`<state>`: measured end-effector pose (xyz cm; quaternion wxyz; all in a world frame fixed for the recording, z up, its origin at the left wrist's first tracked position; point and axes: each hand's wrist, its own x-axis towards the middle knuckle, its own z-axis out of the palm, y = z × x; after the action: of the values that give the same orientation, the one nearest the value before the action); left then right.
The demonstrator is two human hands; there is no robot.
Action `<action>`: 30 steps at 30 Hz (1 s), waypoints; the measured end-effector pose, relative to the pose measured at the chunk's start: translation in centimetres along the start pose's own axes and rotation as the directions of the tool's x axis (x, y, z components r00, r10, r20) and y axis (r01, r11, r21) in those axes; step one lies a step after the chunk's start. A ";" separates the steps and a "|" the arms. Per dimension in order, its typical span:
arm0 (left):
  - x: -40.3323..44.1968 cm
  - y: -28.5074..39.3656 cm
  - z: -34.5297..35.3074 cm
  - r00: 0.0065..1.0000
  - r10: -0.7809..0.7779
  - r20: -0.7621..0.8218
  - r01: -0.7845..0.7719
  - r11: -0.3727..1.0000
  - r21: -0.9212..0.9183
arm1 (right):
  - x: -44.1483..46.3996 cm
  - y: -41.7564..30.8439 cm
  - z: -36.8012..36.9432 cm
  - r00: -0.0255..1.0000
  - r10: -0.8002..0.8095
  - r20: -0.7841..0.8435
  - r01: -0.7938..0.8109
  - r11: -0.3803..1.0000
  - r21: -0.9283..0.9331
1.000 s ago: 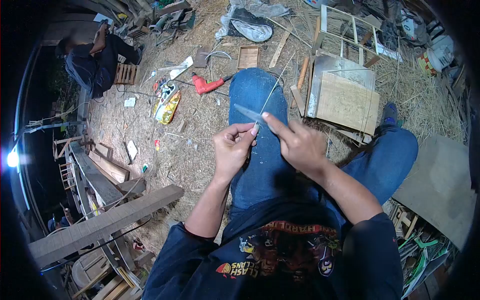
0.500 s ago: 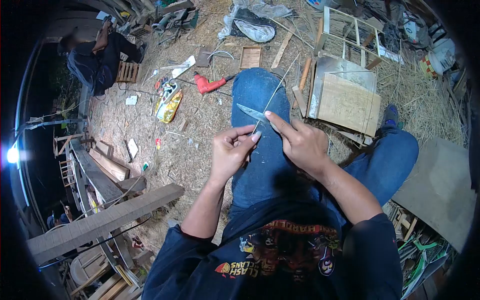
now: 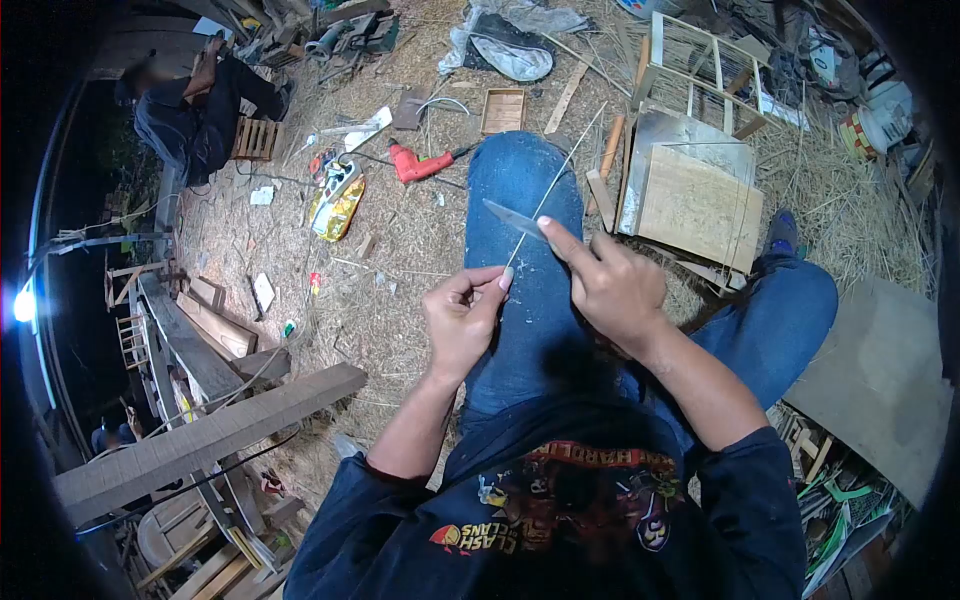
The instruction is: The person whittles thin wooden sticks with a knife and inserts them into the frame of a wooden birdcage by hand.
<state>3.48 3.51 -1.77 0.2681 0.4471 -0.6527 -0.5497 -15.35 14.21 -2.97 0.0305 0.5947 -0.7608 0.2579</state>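
Observation:
My left hand [image 3: 465, 318] pinches the near end of a thin pale strip [image 3: 571, 154], which looks like bamboo or wood. The strip slants up and away over my jeans-covered knee [image 3: 497, 183]. A knife [image 3: 514, 217] is in my right hand [image 3: 617, 285], its handle hidden in the closed fingers. Its blade crosses the strip a little beyond my left fingertips and points to the left. The index finger of that hand lies along the back of the blade, close to the strip.
A red power drill [image 3: 420, 164] lies on the shaving-covered ground beside a small wooden tray [image 3: 503, 111]. Wooden boards [image 3: 697, 205] lean to the right of my knee. A thick beam [image 3: 220, 437] juts in at lower left. Another person [image 3: 185, 120] sits at upper left.
The knife and my right hand have shifted slightly up and right along the strip. My left hand has drawn slightly down and left, still pinching the strip.

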 end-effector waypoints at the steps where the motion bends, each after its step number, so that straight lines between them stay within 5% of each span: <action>1: -0.2 0.1 0.1 1.000 0.004 -0.005 -0.004 1.000 0.006 | -0.2 -0.2 0.2 1.000 0.003 0.001 -0.003 1.000 -0.003; 20: 0.1 -1.2 1.0 0.988 0.148 -0.040 -0.146 0.988 0.052 | -0.5 -0.4 -0.3 0.998 -0.051 0.026 0.051 0.999 0.016; 23: 0.0 -0.9 0.7 0.993 0.116 -0.025 -0.112 0.987 0.114 | -0.4 -0.2 0.4 0.998 -0.031 -0.045 0.033 0.998 0.046; 30: -0.2 -0.5 0.3 1.000 0.018 0.011 -0.019 0.996 0.092 | -0.4 -0.6 -0.3 0.997 -0.034 0.065 0.031 0.999 0.034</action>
<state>3.49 3.81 -2.31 0.2490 0.4503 -0.6829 -0.5186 -14.75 14.60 -2.62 -0.0001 0.6156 -0.7473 0.2503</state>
